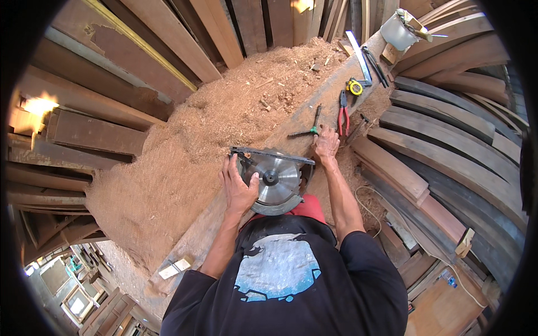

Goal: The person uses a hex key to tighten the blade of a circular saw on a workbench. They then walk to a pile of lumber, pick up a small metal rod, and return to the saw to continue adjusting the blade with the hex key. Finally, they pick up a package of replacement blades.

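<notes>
A circular saw (278, 182) rests on its side in front of me, its round toothed blade facing up and its flat base plate on the far side. My left hand (238, 187) holds it at the left, fingers behind the base plate's end and thumb by the blade. Just beyond the saw's right end, my right hand (327, 143) has its fingers curled at a black tool with a green middle (304, 133); the grip is partly hidden. Red-handled pliers (343, 115) lie right of that hand, with a yellow tape measure (354, 87) farther off.
A long plank (302, 115) runs diagonally beneath the tools, carrying a metal square (360, 59) and black pincers (375, 66). A white bucket (399, 31) stands at its far end. Sawdust (185, 145) heaps to the left. Stacked boards (443, 140) crowd the right; a cable (417, 246) crosses them.
</notes>
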Demonstrator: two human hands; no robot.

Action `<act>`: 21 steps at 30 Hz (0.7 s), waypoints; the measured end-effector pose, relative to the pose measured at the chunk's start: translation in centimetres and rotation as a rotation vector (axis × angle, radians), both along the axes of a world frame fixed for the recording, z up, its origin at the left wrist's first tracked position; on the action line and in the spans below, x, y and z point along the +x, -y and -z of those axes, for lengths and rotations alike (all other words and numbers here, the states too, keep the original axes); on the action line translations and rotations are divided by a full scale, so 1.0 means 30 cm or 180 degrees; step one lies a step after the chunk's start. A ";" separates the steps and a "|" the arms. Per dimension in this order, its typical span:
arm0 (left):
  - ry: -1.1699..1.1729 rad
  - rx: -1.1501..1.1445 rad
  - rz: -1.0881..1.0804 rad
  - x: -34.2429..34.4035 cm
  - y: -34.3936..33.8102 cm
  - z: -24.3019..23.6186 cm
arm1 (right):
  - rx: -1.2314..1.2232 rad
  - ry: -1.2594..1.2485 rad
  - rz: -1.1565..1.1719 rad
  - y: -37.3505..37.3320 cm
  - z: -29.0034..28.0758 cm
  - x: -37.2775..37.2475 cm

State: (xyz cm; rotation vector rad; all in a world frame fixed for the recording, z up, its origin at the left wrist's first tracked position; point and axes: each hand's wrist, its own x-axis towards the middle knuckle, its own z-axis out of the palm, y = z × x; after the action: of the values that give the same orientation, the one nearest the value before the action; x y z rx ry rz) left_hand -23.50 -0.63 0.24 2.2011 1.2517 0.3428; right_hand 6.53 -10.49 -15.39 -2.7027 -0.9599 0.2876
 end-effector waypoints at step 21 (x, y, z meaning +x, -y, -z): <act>-0.0784 -0.0140 0.0353 0.052 -0.053 -0.068 | 0.1316 -0.4715 -0.0005 0.018 -0.408 -0.183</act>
State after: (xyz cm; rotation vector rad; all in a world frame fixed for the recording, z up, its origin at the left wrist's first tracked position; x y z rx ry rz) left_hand -21.95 0.97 2.28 2.3158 1.2426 -0.0005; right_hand 1.05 -11.04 -3.14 -1.4043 -0.4131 1.5370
